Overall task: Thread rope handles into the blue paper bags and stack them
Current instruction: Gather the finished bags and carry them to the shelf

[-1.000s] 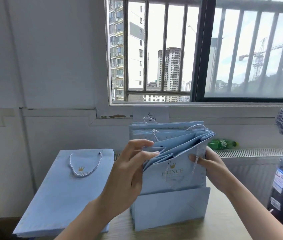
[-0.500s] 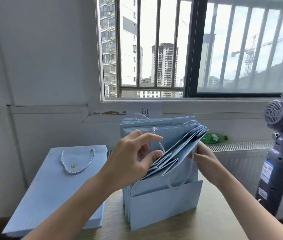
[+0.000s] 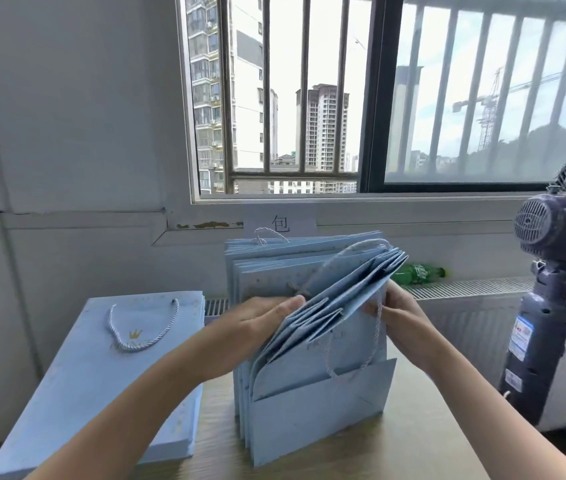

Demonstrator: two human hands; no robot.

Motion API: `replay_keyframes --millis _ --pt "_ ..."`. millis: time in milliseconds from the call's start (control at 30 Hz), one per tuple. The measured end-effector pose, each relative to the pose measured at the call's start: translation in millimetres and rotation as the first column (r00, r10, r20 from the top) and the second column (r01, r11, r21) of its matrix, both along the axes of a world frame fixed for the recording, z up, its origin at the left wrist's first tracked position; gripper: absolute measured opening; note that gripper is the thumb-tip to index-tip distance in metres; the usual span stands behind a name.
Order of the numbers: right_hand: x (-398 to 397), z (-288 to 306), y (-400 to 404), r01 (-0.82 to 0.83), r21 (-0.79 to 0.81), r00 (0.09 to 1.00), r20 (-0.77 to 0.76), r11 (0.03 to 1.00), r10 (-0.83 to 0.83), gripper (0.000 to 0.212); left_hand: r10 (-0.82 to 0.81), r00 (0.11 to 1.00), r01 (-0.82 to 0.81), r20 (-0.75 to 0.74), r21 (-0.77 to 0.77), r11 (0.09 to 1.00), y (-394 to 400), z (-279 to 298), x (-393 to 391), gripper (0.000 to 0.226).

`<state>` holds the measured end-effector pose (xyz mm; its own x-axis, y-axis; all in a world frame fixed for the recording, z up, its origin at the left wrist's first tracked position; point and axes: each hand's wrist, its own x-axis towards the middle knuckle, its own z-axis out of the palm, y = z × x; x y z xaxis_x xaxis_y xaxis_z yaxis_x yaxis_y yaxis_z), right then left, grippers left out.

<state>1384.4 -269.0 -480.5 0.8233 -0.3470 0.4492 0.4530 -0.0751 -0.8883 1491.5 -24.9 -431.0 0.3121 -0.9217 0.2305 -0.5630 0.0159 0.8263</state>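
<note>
A row of flat blue paper bags [image 3: 312, 417] stands upright in the middle of the table. The front bag [image 3: 343, 292] is tipped toward me with its mouth folding flat, and its white rope handle [image 3: 350, 355] hangs down the front. My left hand [image 3: 257, 327] presses the bag's left gusset edge with straight fingers. My right hand [image 3: 395, 317] grips its right edge, thumb on the front by the rope. To the left, a pile of finished blue bags [image 3: 101, 375] lies flat, the top one showing a rope handle [image 3: 139, 327] and a gold crown.
A dark standing fan [image 3: 551, 306] rises at the right edge of the table. A green bottle [image 3: 416, 273] lies on the radiator grille behind the bags. The wooden table [image 3: 395, 445] shows in front. Wall and barred window lie behind.
The front bag's mouth has been pressed from open toward flat. My left hand moved from inside the bag's opening to its left edge. The view has shifted slightly right.
</note>
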Motion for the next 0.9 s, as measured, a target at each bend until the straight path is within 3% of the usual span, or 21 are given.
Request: replay_keyframes --millis 67,167,233,300,367,433,467,500,533,600,667,700,800,867,900 --pt "2 -1 -2 0.009 0.009 1.0 -0.009 1.0 -0.009 0.05 0.244 0.966 -0.236 -0.087 0.095 0.967 6 -5 1 0.081" --pt "3 0 -2 0.011 0.001 1.0 -0.019 1.0 -0.011 0.07 0.37 0.917 -0.32 -0.147 0.279 0.905 14 4 0 0.068" --pt "3 -1 -2 0.015 0.004 1.0 -0.015 1.0 -0.015 0.074 0.399 0.898 -0.346 -0.187 0.264 0.9 14 7 0 0.062" --pt "3 -1 -2 0.012 0.015 1.0 -0.015 1.0 -0.011 0.074 0.461 0.873 -0.44 -0.161 0.152 0.885 14 2 -1 0.052" --pt "2 -1 -4 0.008 0.013 1.0 -0.02 1.0 -0.008 0.063 0.546 0.836 -0.539 0.061 -0.102 0.836 15 -9 -2 0.042" --pt "2 -1 -4 0.003 0.005 1.0 -0.025 1.0 -0.003 0.053 0.656 0.698 -0.514 0.288 -0.436 0.739 16 -17 1 0.036" --pt "2 -1 -4 -0.002 0.006 1.0 -0.025 1.0 0.002 0.056 0.692 0.648 -0.473 0.318 -0.544 0.693 16 -18 1 0.031" --pt "3 -1 -4 -0.007 0.008 1.0 -0.026 1.0 0.007 0.062 0.7 0.65 -0.451 0.296 -0.591 0.669 15 -18 1 0.025" --pt "2 0 -4 -0.007 0.01 1.0 -0.027 1.0 0.007 0.069 0.67 0.712 -0.454 0.21 -0.59 0.667 13 -17 0 0.023" --pt "2 -1 -3 0.005 0.007 1.0 -0.028 1.0 -0.005 0.077 0.488 0.861 -0.495 -0.144 -0.465 0.734 12 -12 -2 0.029" --pt "2 0 -2 0.015 0.013 0.999 -0.033 1.0 -0.015 0.077 0.324 0.8 -0.514 -0.505 -0.3 0.804 14 -12 -1 0.045" --pt "3 0 -2 0.02 0.019 0.999 -0.038 1.0 -0.019 0.074 0.309 0.753 -0.534 -0.581 -0.265 0.803 14 -14 -1 0.046" --pt "2 2 1 0.025 0.049 0.999 -0.049 0.998 -0.023 0.055 0.403 0.713 -0.664 -0.573 -0.37 0.65 17 -20 0 0.022" --pt "2 2 1 0.024 0.043 0.998 -0.055 0.999 -0.022 0.065 0.412 0.746 -0.659 -0.523 -0.49 0.571 17 -15 2 0.028" --pt "2 1 1 0.024 0.041 0.998 -0.06 0.999 -0.022 0.068 0.409 0.773 -0.63 -0.485 -0.514 0.582 16 -12 4 0.041"
